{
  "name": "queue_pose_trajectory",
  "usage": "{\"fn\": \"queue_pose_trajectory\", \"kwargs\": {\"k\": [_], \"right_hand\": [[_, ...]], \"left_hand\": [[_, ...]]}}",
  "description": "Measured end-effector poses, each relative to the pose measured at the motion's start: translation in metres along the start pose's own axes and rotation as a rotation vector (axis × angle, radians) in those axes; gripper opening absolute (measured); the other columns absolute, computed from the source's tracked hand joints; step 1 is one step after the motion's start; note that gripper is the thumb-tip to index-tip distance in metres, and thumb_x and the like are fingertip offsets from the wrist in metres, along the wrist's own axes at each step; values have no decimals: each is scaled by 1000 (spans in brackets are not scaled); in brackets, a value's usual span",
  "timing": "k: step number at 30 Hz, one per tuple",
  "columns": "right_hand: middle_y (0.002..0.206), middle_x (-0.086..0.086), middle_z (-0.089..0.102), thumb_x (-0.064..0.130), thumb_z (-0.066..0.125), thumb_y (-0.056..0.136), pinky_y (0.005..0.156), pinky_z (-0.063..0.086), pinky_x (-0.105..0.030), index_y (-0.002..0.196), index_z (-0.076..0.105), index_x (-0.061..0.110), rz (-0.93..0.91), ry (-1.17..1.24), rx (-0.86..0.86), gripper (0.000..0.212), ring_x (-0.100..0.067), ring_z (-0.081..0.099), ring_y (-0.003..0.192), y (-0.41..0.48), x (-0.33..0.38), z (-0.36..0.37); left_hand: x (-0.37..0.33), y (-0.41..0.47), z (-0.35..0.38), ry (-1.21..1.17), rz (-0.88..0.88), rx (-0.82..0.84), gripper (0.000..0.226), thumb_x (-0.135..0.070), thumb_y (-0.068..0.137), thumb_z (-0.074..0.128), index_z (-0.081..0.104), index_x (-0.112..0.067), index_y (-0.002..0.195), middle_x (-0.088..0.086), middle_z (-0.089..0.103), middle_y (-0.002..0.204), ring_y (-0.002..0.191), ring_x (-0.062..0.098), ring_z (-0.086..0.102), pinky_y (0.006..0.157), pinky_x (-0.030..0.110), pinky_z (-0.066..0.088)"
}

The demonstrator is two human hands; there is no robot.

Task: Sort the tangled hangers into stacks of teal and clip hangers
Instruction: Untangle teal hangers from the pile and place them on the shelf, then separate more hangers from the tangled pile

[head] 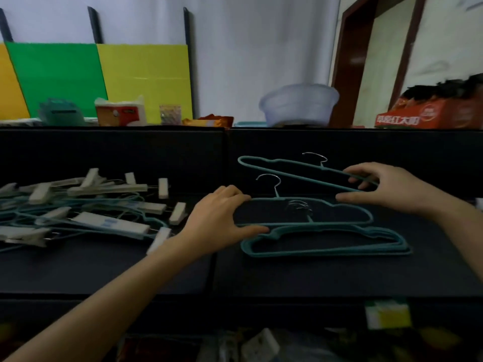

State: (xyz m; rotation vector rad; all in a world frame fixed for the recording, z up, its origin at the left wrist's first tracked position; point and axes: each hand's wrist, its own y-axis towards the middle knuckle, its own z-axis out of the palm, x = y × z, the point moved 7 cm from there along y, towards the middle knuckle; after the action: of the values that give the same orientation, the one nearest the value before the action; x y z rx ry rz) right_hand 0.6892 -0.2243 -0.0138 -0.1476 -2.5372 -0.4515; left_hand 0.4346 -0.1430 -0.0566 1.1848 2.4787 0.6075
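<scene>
A tangled heap of white clip hangers and teal hangers [86,212] lies at the left of the dark table. Right of centre lies a stack of teal hangers [326,244]. Above it a single teal hanger [347,207] lies flat, and my left hand [222,218] grips its left end between fingers and thumb. Farther back another teal hanger [287,168] is tilted, with my right hand [379,186] pinching its right end.
The dark table [287,278] has a raised back edge. Behind it stand a clear plastic basin [298,105], a tissue pack [120,112], an orange box [428,113] and green and yellow boards [99,77]. Clutter lies below the front edge.
</scene>
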Motion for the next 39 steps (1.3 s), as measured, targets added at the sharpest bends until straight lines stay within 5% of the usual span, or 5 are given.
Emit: {"fn": "queue_pose_trajectory", "kwargs": {"k": [14, 19, 25, 31, 39], "right_hand": [[107, 11, 54, 73, 65, 42, 69, 40, -14, 129, 49, 25, -34, -75, 67, 102, 0, 53, 91, -20, -74, -22], [110, 12, 50, 79, 60, 41, 78, 45, -25, 128, 48, 28, -92, -143, 130, 101, -2, 52, 92, -19, -69, -7], [110, 18, 46, 86, 56, 38, 88, 48, -35, 124, 46, 34, -128, -197, 230, 102, -2, 49, 96, -13, -62, 25], [126, 13, 44, 86, 53, 41, 94, 41, -32, 130, 40, 34, -186, -307, 311, 104, -5, 40, 110, -5, -58, 52], [136, 16, 36, 84, 56, 48, 106, 36, -35, 135, 37, 35, -269, -306, 467, 102, -8, 37, 124, 9, -22, 63]], "left_hand": [[-68, 14, 68, 50, -54, 59, 88, -80, 63, 45, 49, -21, 129, -7, 53, 116, 105, 9, 42, 87, 22, 35], [-57, 11, 74, -49, -161, 201, 103, -90, 51, 35, 43, -28, 133, -11, 46, 130, 120, 10, 44, 95, 25, 38], [-20, -12, 36, -109, -225, 293, 83, -87, 60, 36, 55, -30, 118, -11, 52, 116, 105, 7, 51, 91, 30, 44], [15, -37, -1, -5, -315, 255, 49, -52, 79, 55, 59, -21, 117, -5, 59, 111, 99, 11, 55, 90, 34, 47], [38, -65, -16, 107, -369, 227, 41, -53, 83, 54, 58, -27, 115, -13, 55, 102, 89, 4, 50, 76, 21, 41]]}}
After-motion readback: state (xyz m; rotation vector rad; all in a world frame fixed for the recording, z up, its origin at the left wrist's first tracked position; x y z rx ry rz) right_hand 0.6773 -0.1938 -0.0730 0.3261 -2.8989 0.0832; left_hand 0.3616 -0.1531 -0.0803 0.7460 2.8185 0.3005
